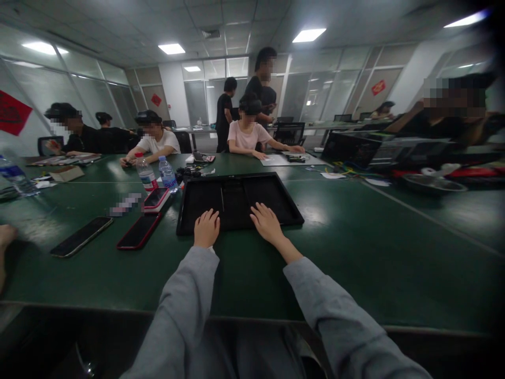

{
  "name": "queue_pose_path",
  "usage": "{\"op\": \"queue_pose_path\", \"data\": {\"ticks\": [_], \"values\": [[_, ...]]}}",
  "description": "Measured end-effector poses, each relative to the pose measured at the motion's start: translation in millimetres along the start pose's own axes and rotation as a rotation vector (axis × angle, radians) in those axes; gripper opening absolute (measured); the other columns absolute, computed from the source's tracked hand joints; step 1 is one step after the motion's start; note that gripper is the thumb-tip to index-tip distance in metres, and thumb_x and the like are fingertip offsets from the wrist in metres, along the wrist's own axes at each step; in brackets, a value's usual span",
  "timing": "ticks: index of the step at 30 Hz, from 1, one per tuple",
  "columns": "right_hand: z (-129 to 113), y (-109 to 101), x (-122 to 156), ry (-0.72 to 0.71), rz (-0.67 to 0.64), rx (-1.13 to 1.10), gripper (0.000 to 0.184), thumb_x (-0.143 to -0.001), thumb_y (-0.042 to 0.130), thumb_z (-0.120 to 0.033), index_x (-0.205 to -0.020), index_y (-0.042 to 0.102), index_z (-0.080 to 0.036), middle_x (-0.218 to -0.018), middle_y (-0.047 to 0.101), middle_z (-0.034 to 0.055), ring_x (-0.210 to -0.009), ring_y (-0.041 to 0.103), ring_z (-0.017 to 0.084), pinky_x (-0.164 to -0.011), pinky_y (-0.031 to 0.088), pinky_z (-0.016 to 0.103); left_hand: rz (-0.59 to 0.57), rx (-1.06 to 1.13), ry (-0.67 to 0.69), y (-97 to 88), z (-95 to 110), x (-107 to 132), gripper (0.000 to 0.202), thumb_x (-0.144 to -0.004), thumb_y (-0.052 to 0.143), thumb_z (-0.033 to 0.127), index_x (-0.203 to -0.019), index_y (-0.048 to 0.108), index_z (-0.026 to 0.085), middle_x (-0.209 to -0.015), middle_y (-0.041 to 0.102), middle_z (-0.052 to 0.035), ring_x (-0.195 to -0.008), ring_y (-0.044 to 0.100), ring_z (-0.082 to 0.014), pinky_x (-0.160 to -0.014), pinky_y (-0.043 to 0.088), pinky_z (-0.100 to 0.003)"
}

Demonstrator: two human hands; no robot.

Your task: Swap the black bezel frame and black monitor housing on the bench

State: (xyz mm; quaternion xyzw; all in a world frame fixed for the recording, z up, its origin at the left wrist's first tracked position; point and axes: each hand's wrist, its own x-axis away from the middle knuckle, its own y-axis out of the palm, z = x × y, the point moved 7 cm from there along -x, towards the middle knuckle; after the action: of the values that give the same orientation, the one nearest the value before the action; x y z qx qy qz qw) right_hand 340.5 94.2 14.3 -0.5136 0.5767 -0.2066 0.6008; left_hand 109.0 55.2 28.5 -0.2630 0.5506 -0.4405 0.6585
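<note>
A black rectangular panel [268, 190] with a raised rim, like a monitor casing, lies flat on the green table. My left hand [206, 228] rests palm down over its near edge, left of the middle, with the fingers stretched forward. Over the near edge to the right lies my right hand [266, 222], its fingers slightly spread and pointing forward and left. Neither hand grips anything. A thin light strip [223, 200] runs upright inside the panel, between the hands and nearer the left one.
Left of the panel lie a dark phone [82, 237], a red-edged phone [139, 231] and another red-edged phone [157, 198]. Two bottles [147, 172] stand behind them. Farther right are a metal bowl [434, 184] and loose cables [351, 171]. Several people sit around the table.
</note>
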Motion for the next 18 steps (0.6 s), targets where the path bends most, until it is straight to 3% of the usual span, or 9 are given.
{"op": "queue_pose_path", "data": {"ticks": [5,9,13,18], "values": [[92.8,-27.1,21.8,0.246,0.142,0.009,0.054,-0.100,0.036,-0.041,-0.146,0.049,-0.016,-0.159,0.035,0.0147,-0.148,0.028,0.030,-0.117,0.026,0.055,0.049,-0.031,-0.125,-19.1,-32.1,4.8,0.040,-0.100,0.037,0.031,-0.129,0.065,0.027,-0.144,0.058,-0.0057,-0.139,0.044,-0.0240,-0.118,0.028,-0.046],[150.4,-41.7,34.7,0.450,0.236,-0.095,0.057,-0.096,0.038,-0.039,-0.143,0.050,-0.008,-0.146,0.049,0.0234,-0.138,0.043,0.033,-0.112,0.036,0.053,0.192,-0.008,-0.274,-35.7,-60.5,7.9,0.043,-0.099,0.039,0.031,-0.136,0.060,0.021,-0.147,0.055,-0.0091,-0.141,0.040,-0.0261,-0.117,0.030,-0.046],[167.4,-37.4,32.1,0.483,0.245,-0.233,0.052,-0.093,0.039,-0.033,-0.136,0.056,-0.009,-0.127,0.064,0.0212,-0.122,0.058,0.030,-0.107,0.042,0.049,0.221,0.078,-0.436,-36.6,-87.1,8.0,0.048,-0.096,0.045,0.032,-0.141,0.053,0.015,-0.147,0.053,-0.0142,-0.135,0.046,-0.0293,-0.110,0.040,-0.046],[165.2,-28.4,26.6,0.425,0.203,-0.256,0.050,-0.092,0.044,-0.031,-0.135,0.056,-0.009,-0.132,0.062,0.0199,-0.123,0.058,0.028,-0.109,0.042,0.046,0.188,0.216,-0.584,-31.0,-112.6,6.6,0.051,-0.095,0.048,0.032,-0.142,0.051,0.011,-0.142,0.057,-0.0168,-0.132,0.052,-0.0283,-0.109,0.042,-0.042]]}}
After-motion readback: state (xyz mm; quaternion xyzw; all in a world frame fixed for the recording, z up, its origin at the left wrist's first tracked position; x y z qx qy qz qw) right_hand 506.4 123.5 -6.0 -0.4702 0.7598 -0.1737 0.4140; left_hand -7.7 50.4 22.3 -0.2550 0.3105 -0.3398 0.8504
